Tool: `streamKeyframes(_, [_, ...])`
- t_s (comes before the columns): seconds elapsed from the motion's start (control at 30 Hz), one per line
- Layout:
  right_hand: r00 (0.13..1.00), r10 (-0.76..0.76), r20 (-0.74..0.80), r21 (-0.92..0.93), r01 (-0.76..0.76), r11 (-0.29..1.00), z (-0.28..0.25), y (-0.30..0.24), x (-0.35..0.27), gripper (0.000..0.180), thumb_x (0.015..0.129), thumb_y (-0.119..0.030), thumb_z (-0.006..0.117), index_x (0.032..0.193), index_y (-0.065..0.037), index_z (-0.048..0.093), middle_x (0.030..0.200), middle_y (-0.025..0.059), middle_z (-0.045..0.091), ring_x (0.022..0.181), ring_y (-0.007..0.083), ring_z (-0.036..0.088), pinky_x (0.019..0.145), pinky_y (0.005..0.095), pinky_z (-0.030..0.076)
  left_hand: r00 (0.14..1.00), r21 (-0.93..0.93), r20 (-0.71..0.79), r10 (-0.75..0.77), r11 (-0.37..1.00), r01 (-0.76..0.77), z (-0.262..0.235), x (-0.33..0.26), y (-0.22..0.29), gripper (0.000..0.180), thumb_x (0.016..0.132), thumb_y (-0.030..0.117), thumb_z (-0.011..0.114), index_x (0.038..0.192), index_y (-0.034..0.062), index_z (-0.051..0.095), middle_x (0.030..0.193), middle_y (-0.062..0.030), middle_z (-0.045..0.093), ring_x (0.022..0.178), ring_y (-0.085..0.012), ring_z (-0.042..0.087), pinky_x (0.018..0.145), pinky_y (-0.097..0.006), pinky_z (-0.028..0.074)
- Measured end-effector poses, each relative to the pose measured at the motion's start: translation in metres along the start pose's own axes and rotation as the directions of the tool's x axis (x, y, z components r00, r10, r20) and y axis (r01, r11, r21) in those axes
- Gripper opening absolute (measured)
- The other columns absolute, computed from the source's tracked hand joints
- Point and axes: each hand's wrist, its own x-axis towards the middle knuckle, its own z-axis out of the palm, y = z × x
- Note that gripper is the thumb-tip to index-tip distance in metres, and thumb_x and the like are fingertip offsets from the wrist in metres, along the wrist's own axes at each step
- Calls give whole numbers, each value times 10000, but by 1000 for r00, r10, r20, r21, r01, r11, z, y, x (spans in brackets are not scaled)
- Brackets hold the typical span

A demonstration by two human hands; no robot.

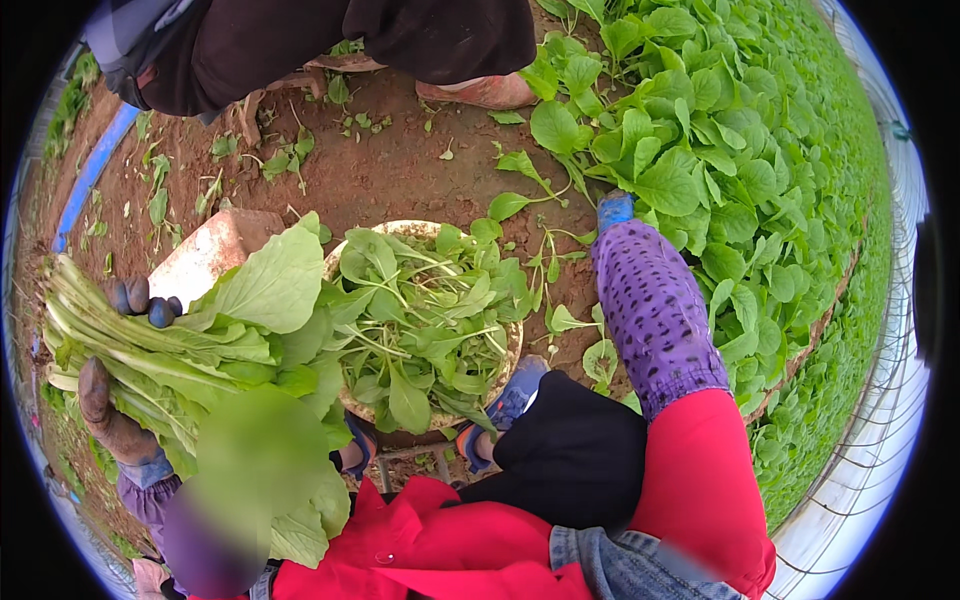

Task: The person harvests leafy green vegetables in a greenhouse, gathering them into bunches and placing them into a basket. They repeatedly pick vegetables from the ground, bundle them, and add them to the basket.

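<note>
My left hand (122, 435), in a dark-fingered glove, is closed around the pale stems of a thick bunch of leafy greens (200, 345). Broad leaves fan out to the right of the grip, and a blurred patch covers part of them. On the right, my right hand (615, 208), in a blue glove below a purple spotted sleeve cover, reaches in at the edge of the growing greens (700, 150). Leaves and the sleeve hide its fingers. Between my arms, in front of my feet, stands a round basket (517, 350) heaped with loose small greens (430, 320).
Another person in dark trousers (440, 40) is at the top, with a muddy shoe (480, 92) on the soil. A pale, dirt-stained block (215, 245) lies behind the bunch. A blue pipe (95, 175) crosses the left side. A whitish greenhouse wall (850, 490) curves along the right.
</note>
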Motion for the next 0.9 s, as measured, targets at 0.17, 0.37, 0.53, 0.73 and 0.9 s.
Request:
streamKeyframes(0.17, [983, 59, 176, 213, -97, 972, 34, 17, 1, 227, 817, -184, 521, 971, -115, 673, 985, 74, 664, 905, 237, 639, 740, 388, 510, 998, 19, 41, -41, 999, 40, 6, 4, -1, 627, 715, 314, 619, 1186, -22, 380, 1097, -152, 466, 959, -247, 484, 890, -351, 402])
streamKeyframes(0.37, [929, -205, 309, 364, 83, 927, 41, 18, -16, 252, 805, -185, 570, 1018, -77, 651, 1023, 90, 644, 901, 238, 629, 761, 381, 510, 998, 112, 50, -25, 994, 19, 15, 0, -1, 629, 707, 335, 621, 1176, -32, 416, 1088, -147, 483, 950, -245, 505, 876, -347, 421])
streamKeyframes(0.53, [825, -317, 467, 845, -310, 436, -59, 33, -59, 229, 815, -199, 621, 975, -39, 587, 698, 79, 625, 533, 164, 574, 467, 319, 478, 996, 229, 59, -68, 972, 53, 37, -14, -1, 655, 663, 343, 636, 1174, -31, 472, 1083, -156, 566, 922, -221, 585, 814, -334, 496])
streamKeyframes(0.73, [956, -287, -58, 730, -155, -665, -204, 61, -129, 167, 882, -119, 553, 1024, -46, 506, 782, 37, 546, 685, 146, 551, 629, 287, 487, 899, 98, 322, -296, 955, 279, 62, -32, -13, 480, 722, 169, 643, 1149, -5, 509, 1054, -114, 577, 905, -185, 589, 815, -323, 503])
streamKeyframes(0.9, [871, -17, -492, 481, 255, -839, -328, 72, -199, 309, 898, -205, 548, 1160, -44, 513, 786, 15, 557, 727, 113, 529, 695, 262, 447, 809, 179, 461, -364, 931, 317, 80, -43, -39, 452, 755, 107, 656, 1169, 2, 510, 1111, -78, 577, 920, -168, 590, 805, -321, 498])
